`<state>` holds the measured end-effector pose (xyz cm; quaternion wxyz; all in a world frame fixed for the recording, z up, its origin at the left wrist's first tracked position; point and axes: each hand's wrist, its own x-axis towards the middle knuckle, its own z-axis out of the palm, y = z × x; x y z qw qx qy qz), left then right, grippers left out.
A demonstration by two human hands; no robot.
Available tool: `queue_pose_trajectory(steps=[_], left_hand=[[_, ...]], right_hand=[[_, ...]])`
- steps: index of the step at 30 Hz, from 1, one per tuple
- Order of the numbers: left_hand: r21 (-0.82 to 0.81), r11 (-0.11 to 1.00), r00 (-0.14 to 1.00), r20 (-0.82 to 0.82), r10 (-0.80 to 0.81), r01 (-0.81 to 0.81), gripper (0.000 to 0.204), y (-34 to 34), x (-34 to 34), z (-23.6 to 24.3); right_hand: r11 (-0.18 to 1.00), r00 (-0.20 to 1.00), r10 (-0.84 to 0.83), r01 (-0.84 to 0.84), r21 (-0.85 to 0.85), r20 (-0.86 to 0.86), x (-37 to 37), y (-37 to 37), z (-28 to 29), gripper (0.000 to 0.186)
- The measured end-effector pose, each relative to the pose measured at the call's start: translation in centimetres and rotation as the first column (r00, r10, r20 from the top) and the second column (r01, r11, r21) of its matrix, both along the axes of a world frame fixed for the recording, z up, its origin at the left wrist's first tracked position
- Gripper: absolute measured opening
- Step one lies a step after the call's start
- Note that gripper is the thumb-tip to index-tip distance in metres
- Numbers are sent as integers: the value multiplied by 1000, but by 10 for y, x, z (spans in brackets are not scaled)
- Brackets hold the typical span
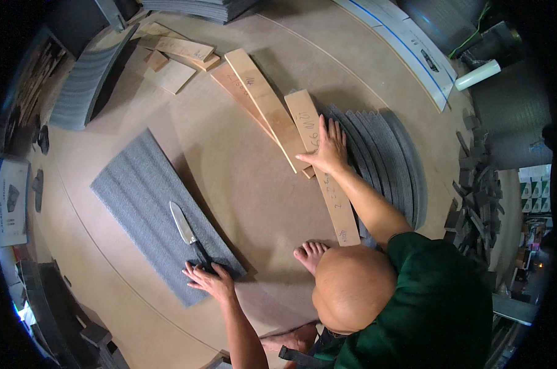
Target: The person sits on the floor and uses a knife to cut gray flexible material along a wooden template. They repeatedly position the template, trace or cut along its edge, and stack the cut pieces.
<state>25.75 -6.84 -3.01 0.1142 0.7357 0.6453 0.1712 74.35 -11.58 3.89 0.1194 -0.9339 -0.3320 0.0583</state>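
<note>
A knife (181, 222) with a pale blade and black handle lies on a grey foam sheet (134, 184) at the left. My left hand (212, 283) is at the end of its handle, fingers apart, over the sheet's near end. Whether the fingertips touch the handle, I cannot tell. To the right, my right hand (329, 150) rests with spread fingers across a long narrow wooden board (335, 206) with handwritten marks. That board lies along the left side of a stack of curved grey foam sheets (392, 166), partly covering it.
Two more boards, a light one (263, 101) and a browner one (232, 86), lie beyond. Short wood pieces (180, 46) and a curved foam sheet (85, 86) are at the far left. Dark foam offcuts (478, 209) pile up at the right. A white roll (478, 75) is at the far right.
</note>
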Motion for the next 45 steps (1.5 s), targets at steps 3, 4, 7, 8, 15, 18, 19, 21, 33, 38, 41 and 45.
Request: queue_pose_trajectory(steps=[3,4,7,8,15,18,19,21,33,38,41,45], left_hand=[[-30,999,999,43,-30,31,49,-11,9,-9],[-57,998,999,22,-24,25,49,-11,9,-10],[-72,997,1000,-7,-15,14,51,-11,7,-11],[-45,999,1000,-3,-30,30,51,-11,6,-11],[-6,999,999,2,-40,40,51,-14,7,-12],[3,997,997,23,-79,79,54,-14,5,-14],[-2,998,995,69,-70,70,52,-14,4,-14],[0,999,984,174,-45,46,47,-13,4,-12],[-75,951,921,235,311,-301,47,2,-15,16],[-7,980,936,296,192,-199,72,2,-6,36],[136,991,991,130,-28,10,87,-22,12,59],[-162,983,996,-8,-88,86,104,-60,48,58]], right_hand=[[999,999,26,-28,30,45,0,-25,-8,131],[999,997,19,-23,45,78,-3,-28,-9,130],[1000,990,20,-21,7,142,-9,-37,-3,125],[999,996,21,-18,-31,92,-10,-42,0,126],[988,998,12,-21,-151,-59,-26,-67,12,130],[995,992,90,-86,56,-85,-24,-48,35,110],[963,976,172,-139,230,-131,-21,-37,47,104],[765,759,515,-198,613,-398,-22,-12,78,96],[846,594,532,-369,384,-603,-243,208,39,122],[899,672,430,-261,351,-602,-239,209,-5,119],[874,645,469,-239,423,-604,-229,172,-33,111],[835,568,549,-411,366,-614,-234,134,-48,107]])
